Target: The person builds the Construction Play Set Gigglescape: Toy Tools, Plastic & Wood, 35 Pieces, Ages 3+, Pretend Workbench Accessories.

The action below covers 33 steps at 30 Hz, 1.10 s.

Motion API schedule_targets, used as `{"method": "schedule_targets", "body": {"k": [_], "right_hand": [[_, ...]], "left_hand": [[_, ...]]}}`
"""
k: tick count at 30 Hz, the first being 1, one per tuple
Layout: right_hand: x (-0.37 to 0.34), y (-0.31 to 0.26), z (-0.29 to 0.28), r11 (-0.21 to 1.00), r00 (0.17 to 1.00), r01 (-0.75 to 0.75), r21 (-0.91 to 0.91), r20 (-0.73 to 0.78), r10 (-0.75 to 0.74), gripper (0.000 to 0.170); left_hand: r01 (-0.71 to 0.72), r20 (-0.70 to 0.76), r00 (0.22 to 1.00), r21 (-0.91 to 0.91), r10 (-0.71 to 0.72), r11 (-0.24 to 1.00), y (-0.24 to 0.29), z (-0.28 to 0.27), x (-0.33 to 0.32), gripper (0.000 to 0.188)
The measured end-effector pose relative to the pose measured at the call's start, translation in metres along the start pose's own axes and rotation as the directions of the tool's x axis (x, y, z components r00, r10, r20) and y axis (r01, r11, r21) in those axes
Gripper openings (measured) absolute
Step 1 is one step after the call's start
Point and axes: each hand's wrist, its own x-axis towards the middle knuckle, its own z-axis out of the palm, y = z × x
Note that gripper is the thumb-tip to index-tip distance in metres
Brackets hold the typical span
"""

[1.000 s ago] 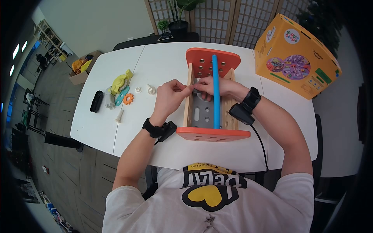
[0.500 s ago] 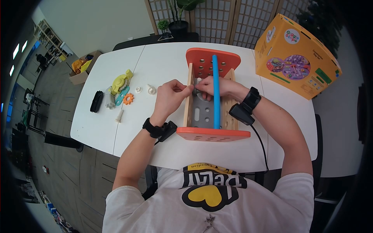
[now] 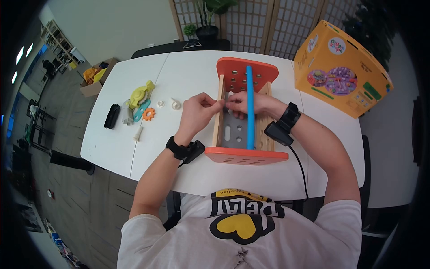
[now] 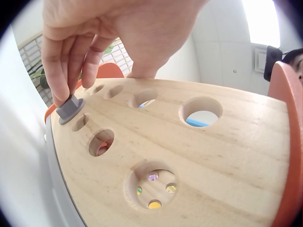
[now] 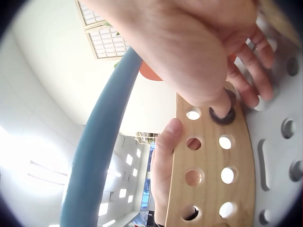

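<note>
A toy toolbox with orange end panels (image 3: 246,156), wooden sides, a grey base (image 3: 234,136) and a blue bar (image 3: 250,121) stands before me. Outside its left wooden panel (image 4: 222,156), my left hand (image 3: 197,113) pinches the hexagonal head of a grey bolt (image 4: 70,109), whose flange sits right at the wood near a corner. From inside the box, my right hand (image 3: 265,104) reaches under the bar to the same panel. Its thumb and fingers grip a dark grey ring-shaped nut (image 5: 224,121) on the panel's inner face, partly covered by the thumb.
Left on the white table (image 3: 183,71) lie a yellow toy piece (image 3: 138,96), a teal link (image 3: 142,110), an orange gear (image 3: 148,114), small white parts (image 3: 175,105), an off-white screw (image 3: 138,134) and a black case (image 3: 112,116). A large yellow box (image 3: 322,67) stands at the back right.
The head view has shifted slightly. Both hands stay at the same spot on the left panel, with the right fingers slightly repositioned around the nut.
</note>
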Motion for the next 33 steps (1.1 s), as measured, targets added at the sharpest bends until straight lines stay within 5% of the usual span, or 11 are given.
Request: {"method": "schedule_targets", "body": {"k": [4, 7, 16, 22, 26, 28, 31, 33], "right_hand": [[-0.001, -0.008, 0.002, 0.986, 0.990, -0.137, 0.096, -0.028, 0.140, 0.031], [-0.010, -0.009, 0.006, 0.999, 0.997, 0.044, 0.029, -0.062, -0.042, 0.029], [-0.002, -0.002, 0.006, 0.990, 0.991, 0.125, 0.072, -0.066, -0.120, 0.032], [-0.009, -0.013, 0.002, 0.994, 1.000, -0.011, -0.105, 0.016, 0.012, 0.040], [-0.036, -0.024, -0.003, 0.893, 0.974, 0.094, -0.441, -0.143, -0.173, 0.039], [-0.054, -0.029, -0.008, 0.831, 0.964, 0.007, -0.556, -0.216, -0.152, 0.039], [-0.072, -0.007, -0.027, 0.622, 0.903, 0.131, -0.772, -0.166, -0.396, 0.035], [-0.093, -0.022, -0.037, 0.767, 0.840, 0.144, -0.626, -0.332, -0.429, 0.033]], "left_hand": [[-0.013, 0.006, 1.000, -0.005, 0.013, 1.000, -0.001, -0.001, -0.001, 0.043], [-0.023, 0.005, 1.000, -0.010, 0.023, 1.000, -0.005, 0.000, 0.001, 0.044], [-0.005, 0.034, 0.999, 0.039, 0.004, 0.999, 0.000, -0.002, 0.000, 0.038], [0.013, 0.061, 0.998, -0.013, -0.012, 1.000, 0.004, -0.005, -0.001, 0.039], [-0.008, 0.088, 0.996, 0.011, 0.007, 1.000, 0.011, -0.016, -0.006, 0.039], [-0.175, 0.085, 0.980, -0.061, 0.180, 0.983, 0.016, -0.022, -0.014, 0.039], [-0.412, 0.170, 0.878, -0.208, 0.448, 0.887, 0.023, -0.035, -0.036, 0.040], [-0.530, 0.267, 0.763, -0.263, 0.589, 0.806, 0.028, -0.042, -0.049, 0.042]]}}
